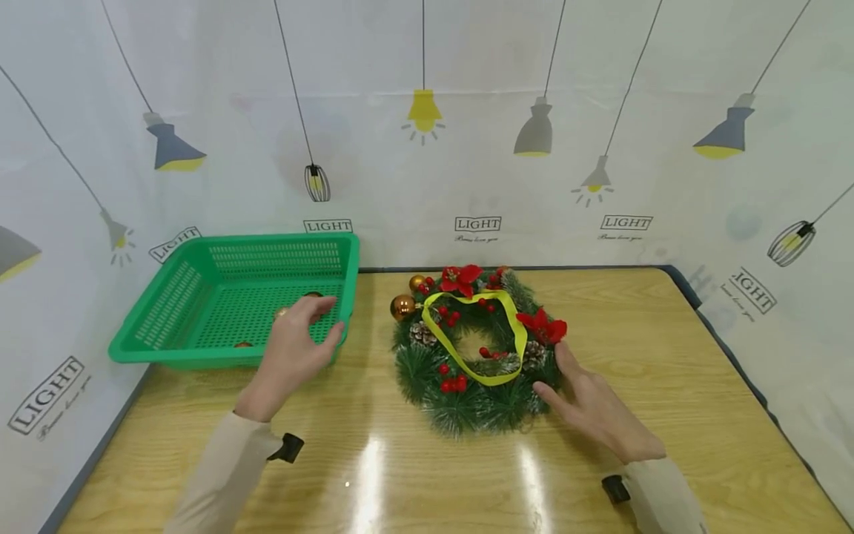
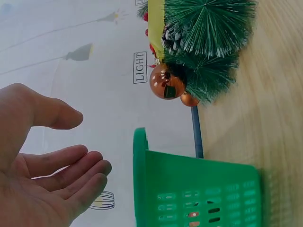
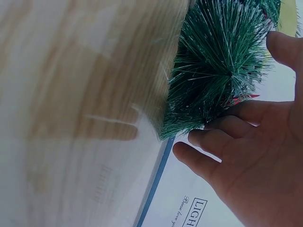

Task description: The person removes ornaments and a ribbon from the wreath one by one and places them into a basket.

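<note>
A green Christmas wreath [image 1: 454, 415] lies on the table, dressed with red poinsettias [image 1: 542, 326], red berries and pine cones [image 1: 422, 334]. Across its middle loops a yellow ribbon [image 1: 467, 363], running to a shiny copper bauble [image 1: 403, 307] at the wreath's left edge. My right hand [image 1: 590, 400] rests at the wreath's right side, fingers against the outer needles and thumb apart from them. Above the near right part of a green plastic basket [image 1: 352, 297] hovers my left hand [image 1: 293, 352], thumb and fingers spread with nothing between them. Part of the basket's inside is hidden behind it.
A few small baubles [image 1: 243, 344] lie in the basket, which stands at the table's back left. A printed sheet [image 1: 467, 170] with lamp drawings rises behind the wooden table [image 1: 640, 326]. The table's dark back edge runs along the sheet.
</note>
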A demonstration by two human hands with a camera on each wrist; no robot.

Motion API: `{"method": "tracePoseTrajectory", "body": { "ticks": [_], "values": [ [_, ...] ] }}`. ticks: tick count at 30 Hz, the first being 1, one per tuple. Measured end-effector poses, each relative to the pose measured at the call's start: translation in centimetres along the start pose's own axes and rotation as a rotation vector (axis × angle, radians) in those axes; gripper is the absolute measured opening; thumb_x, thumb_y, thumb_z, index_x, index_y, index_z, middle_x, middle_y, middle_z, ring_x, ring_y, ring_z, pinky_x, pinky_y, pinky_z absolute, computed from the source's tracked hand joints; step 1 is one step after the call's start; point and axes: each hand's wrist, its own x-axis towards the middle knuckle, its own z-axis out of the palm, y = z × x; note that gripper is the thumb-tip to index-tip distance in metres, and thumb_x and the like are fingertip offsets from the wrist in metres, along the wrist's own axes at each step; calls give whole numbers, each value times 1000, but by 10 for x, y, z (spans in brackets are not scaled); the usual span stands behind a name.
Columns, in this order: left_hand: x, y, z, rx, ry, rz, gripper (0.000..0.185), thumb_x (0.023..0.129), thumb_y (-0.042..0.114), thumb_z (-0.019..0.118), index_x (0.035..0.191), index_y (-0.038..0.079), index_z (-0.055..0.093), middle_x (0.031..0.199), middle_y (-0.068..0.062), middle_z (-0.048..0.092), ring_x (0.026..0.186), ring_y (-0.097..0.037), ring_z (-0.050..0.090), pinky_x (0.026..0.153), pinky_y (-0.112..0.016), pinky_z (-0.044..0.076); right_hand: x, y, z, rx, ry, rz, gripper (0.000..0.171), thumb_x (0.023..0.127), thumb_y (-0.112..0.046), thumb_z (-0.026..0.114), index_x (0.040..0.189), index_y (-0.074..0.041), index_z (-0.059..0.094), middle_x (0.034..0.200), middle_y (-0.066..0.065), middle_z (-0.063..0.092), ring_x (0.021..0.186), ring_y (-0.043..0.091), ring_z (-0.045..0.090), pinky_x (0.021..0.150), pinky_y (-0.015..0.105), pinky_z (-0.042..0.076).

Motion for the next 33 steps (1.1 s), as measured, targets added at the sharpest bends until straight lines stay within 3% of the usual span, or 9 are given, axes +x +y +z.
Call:
{"method": "tracePoseTrajectory", "body": {
  "ticks": [3, 6, 8, 11, 15, 24, 33],
  "values": [
    [-1, 0, 4, -10, -5, -1, 38, 94, 5, 68, 129, -9, 61, 127, -26, 64, 118, -41, 62, 100, -54, 55, 0, 0, 0, 5, 0, 0, 89, 105, -47, 50, 160, 3, 2, 163, 32, 12, 132, 51, 50, 114, 66, 37],
    [-3, 1, 8, -20, -8, -1, 38, 94, 5, 68, 129, -7, 61, 127, -23, 64, 119, -39, 62, 100, -52, 55, -1, 0, 0, 16, -9, 11, 89, 105, -47, 50, 161, 1, -1, 163, 32, 11, 103, 48, 67, 113, 66, 37],
    [-6, 3, 11, -28, -9, 11, 37, 94, 4, 69, 129, -6, 62, 127, -22, 65, 118, -38, 63, 99, -51, 56, -1, 0, 0, 12, -10, 16, 89, 105, -47, 50, 161, 1, 0, 163, 32, 10, 91, 45, 69, 113, 66, 37],
    [-9, 6, 17, -52, -24, 35, 36, 93, 4, 69, 128, -5, 63, 126, -20, 66, 116, -37, 64, 98, -50, 57, -1, 0, 0, -5, -4, 15, 89, 105, -48, 50, 160, 2, 2, 163, 32, 10, 119, 51, 60, 114, 66, 36],
    [-13, 12, 26, -56, -59, 77, 36, 92, 3, 71, 126, -4, 64, 123, -18, 67, 114, -36, 65, 97, -48, 58, -1, 1, 0, -10, -2, 17, 89, 105, -48, 49, 160, 4, 3, 163, 32, 10, 138, 52, 41, 115, 66, 34],
    [-18, 19, 51, -89, -145, 148, 33, 90, 2, 72, 123, -3, 66, 120, -18, 70, 110, -33, 67, 94, -46, 60, -2, 1, 0, -3, 1, 24, 89, 105, -49, 49, 160, 2, 2, 163, 31, 12, 139, 51, 39, 115, 66, 35],
    [-34, 22, 79, -113, -286, 87, 35, 93, 3, 69, 127, -2, 65, 127, -16, 68, 116, -31, 66, 100, -45, 57, 0, 0, 0, 8, -4, 22, 90, 105, -49, 49, 161, 1, 0, 163, 31, 13, 140, 51, 38, 116, 66, 34]
  ]
}}
